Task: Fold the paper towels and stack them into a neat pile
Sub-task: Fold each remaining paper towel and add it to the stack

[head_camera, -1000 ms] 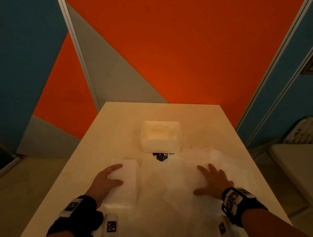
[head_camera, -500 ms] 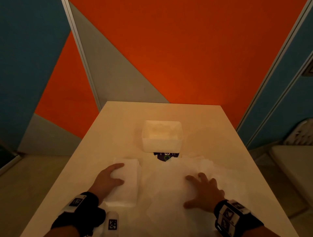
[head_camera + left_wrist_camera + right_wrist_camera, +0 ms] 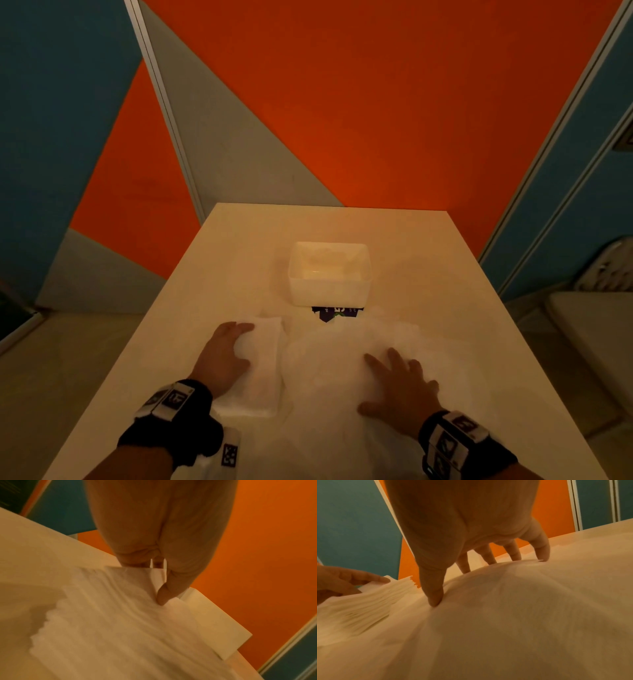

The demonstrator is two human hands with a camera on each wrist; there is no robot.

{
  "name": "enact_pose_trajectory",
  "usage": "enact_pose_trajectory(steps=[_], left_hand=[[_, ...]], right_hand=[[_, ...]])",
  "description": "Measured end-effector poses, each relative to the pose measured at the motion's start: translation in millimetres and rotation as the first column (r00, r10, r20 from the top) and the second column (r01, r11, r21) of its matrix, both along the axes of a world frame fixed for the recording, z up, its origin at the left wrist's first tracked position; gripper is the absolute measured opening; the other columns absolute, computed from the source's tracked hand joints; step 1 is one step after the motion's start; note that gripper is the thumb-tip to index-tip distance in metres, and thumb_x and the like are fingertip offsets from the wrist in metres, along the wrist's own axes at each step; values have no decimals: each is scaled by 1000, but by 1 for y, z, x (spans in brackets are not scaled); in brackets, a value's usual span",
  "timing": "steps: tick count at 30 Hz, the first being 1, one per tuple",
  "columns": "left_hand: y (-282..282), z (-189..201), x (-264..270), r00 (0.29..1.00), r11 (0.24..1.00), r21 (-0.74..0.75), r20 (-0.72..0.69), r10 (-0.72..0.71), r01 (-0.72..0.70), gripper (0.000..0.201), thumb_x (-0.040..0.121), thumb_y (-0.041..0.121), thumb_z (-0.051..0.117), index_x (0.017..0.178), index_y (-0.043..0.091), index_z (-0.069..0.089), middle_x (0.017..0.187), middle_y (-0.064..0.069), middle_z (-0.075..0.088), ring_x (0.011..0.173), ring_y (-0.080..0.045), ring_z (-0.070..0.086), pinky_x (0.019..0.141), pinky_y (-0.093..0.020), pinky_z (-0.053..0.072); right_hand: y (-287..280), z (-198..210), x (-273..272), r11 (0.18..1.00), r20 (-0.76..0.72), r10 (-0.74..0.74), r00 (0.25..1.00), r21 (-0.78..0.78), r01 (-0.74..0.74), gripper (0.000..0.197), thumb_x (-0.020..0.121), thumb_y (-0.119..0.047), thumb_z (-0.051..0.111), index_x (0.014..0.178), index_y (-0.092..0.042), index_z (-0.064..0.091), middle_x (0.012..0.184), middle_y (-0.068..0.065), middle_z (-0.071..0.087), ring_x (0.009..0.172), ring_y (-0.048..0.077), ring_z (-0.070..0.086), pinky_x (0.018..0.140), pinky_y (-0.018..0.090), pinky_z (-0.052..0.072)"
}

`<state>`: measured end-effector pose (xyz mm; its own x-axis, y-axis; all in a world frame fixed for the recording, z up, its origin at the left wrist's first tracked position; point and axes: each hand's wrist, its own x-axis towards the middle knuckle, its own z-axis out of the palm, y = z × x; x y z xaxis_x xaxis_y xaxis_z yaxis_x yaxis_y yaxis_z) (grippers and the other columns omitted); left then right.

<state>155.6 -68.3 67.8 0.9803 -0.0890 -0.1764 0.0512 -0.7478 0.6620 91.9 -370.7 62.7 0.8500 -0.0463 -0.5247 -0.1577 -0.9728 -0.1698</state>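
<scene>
A stack of folded white paper towels (image 3: 261, 370) lies on the table's near left. My left hand (image 3: 224, 356) rests flat on its left side, fingers straight; the thumb (image 3: 163, 595) presses the top sheet (image 3: 120, 622). To the right spreads a loose heap of unfolded white paper towels (image 3: 359, 342). My right hand (image 3: 400, 387) lies on it with fingers spread, and its thumb (image 3: 433, 596) and fingertips (image 3: 542, 553) press the bulging sheet (image 3: 513, 608). The folded stack (image 3: 359, 604) shows at left in the right wrist view.
A white plastic bin (image 3: 329, 274) stands at the table's middle, with a dark purple packet (image 3: 337, 312) at its near foot. The pale table (image 3: 239, 246) ends against an orange and grey wall. A white surface (image 3: 599, 342) stands off to the right.
My right hand has slid leftward and nearer across the loose towels, dragging the sheet toward the middle. My left hand has stayed on the folded stack.
</scene>
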Motion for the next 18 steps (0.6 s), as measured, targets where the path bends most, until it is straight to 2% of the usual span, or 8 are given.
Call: enact_pose_trajectory(steps=[2, 5, 8, 9, 11, 12, 14, 18], left_hand=[[0, -2, 0, 1000, 994, 106, 13, -17, 16, 62, 80, 2, 65, 136, 18, 44, 148, -8, 25, 131, -25, 36, 107, -26, 29], [-3, -4, -4, 994, 947, 320, 95, -51, 17, 65, 83, 19, 63, 141, 27, 37, 156, -4, 9, 137, -26, 25, 111, -31, 27], [-10, 0, -8, 981, 895, 439, 125, -147, 78, 62, 86, 32, 51, 144, 34, 31, 158, 3, 8, 142, -21, 16, 115, -31, 22], [-12, 0, -9, 977, 886, 445, 95, -192, 131, 63, 83, 42, 41, 145, 35, 30, 158, 6, 11, 143, -18, 15, 116, -30, 20], [-14, -1, -12, 964, 872, 432, 19, -266, 232, 86, 65, 61, 15, 146, 34, 27, 157, 10, 15, 144, -12, 15, 116, -25, 16], [-14, -3, -12, 963, 877, 409, -12, -270, 251, 97, 57, 65, 9, 147, 33, 26, 157, 10, 16, 144, -11, 15, 115, -23, 14], [-12, -5, -12, 965, 906, 342, -22, -260, 251, 103, 53, 69, 9, 147, 31, 27, 157, 9, 16, 144, -11, 15, 114, -19, 10], [-11, -5, -11, 967, 932, 260, -36, -251, 252, 88, 66, 65, 29, 146, 29, 30, 156, 8, 18, 144, -12, 17, 114, -22, 13]], right_hand=[[-1, 3, -1, 999, 40, 49, 998, 5, -49, 85, 83, -67, 52, 150, -42, 7, 161, -4, -3, 146, 29, 3, 115, 54, 14], [-9, 5, 2, 997, 60, 52, 997, 60, -56, 92, 79, -63, 62, 152, -35, 13, 160, -6, 3, 146, 24, 8, 116, 46, 16], [-24, 2, 9, 994, 31, 25, 999, 102, -28, 104, 73, -59, 71, 152, -32, 11, 160, -5, 4, 145, 23, 10, 116, 44, 19], [-30, 2, 10, 995, 24, 28, 999, 93, -30, 105, 72, -57, 72, 153, -31, 10, 160, -5, 3, 145, 23, 11, 116, 43, 19], [-42, 0, 12, 995, 20, 17, 1000, 94, -19, 105, 74, -53, 74, 153, -31, 8, 160, -4, 3, 145, 23, 11, 117, 41, 19], [-48, -1, 13, 995, 18, 0, 1000, 105, -2, 104, 74, -52, 74, 153, -31, 9, 160, -4, 3, 145, 23, 12, 117, 40, 20], [-56, -2, 15, 991, 25, -41, 999, 131, 38, 102, 74, -52, 74, 153, -28, 13, 160, -2, 7, 145, 23, 14, 117, 38, 21], [-62, 0, 18, 982, 118, -93, 989, 176, 71, 84, 77, -47, 74, 147, -28, 30, 152, -1, 24, 137, 22, 27, 113, 32, 26]])
